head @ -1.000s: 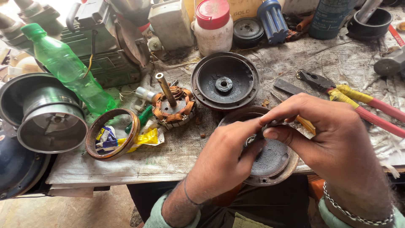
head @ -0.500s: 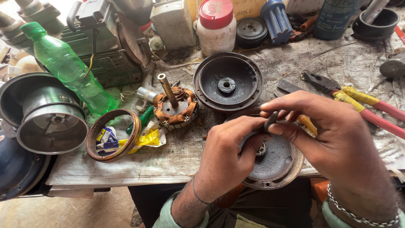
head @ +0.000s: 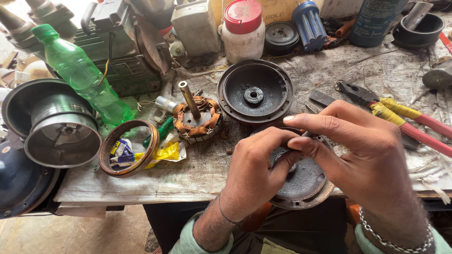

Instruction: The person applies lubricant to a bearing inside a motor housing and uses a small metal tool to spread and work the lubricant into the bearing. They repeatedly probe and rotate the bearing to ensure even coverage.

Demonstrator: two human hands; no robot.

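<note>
Head view: workbench from above.
Left hand (head: 254, 174): fingertips pinched on a small part at the round motor cover (head: 301, 181), lower centre.
Right hand (head: 367, 155): fingers pressed together on the same part, steadying it.
Stator (head: 195, 117): centre left, apart.

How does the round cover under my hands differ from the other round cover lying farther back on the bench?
The near cover sits at the bench edge, mostly hidden under the left hand and right hand, which both touch it; the far cover lies untouched and fully in view. The near cover's inside looks grey and dusty; the far cover's looks darker, almost black, with a rusty rim. Both are round, shallow metal shells lying hollow side up.
</note>
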